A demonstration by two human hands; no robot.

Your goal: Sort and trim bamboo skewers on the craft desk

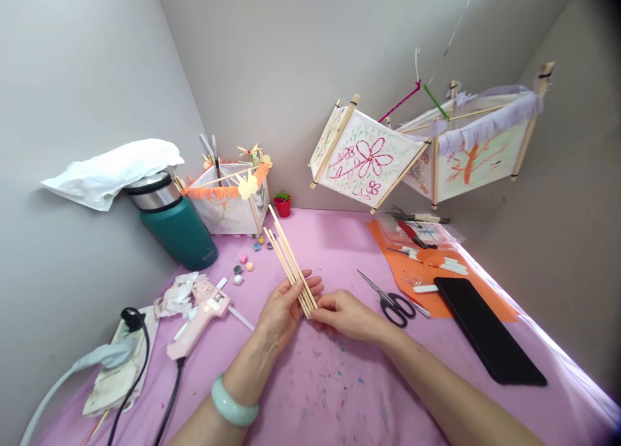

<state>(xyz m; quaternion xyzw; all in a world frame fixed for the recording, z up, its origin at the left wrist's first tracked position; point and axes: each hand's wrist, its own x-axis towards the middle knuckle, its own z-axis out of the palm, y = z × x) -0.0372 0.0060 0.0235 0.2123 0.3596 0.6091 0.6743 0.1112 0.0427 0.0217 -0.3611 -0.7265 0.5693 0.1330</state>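
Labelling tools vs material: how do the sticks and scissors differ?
The sticks are pale; the scissors are black-handled. The sticks are held in the left hand, right hand at their lower ends; the scissors lie on the purple cloth. Both point away from the person, leftward.

Free: cloth (334, 242) beyond sticks (293, 262) | blocks: scissors (388, 299) right, glue gun (201, 320) left, hanging panels (366, 161) above

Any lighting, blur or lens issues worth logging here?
Head view: the pink cloth whitens along its right edge; the upper-right corner falls dark; probable wide-angle stretch leans the flask; the sticks, left hand and right hand look fairly crisp.
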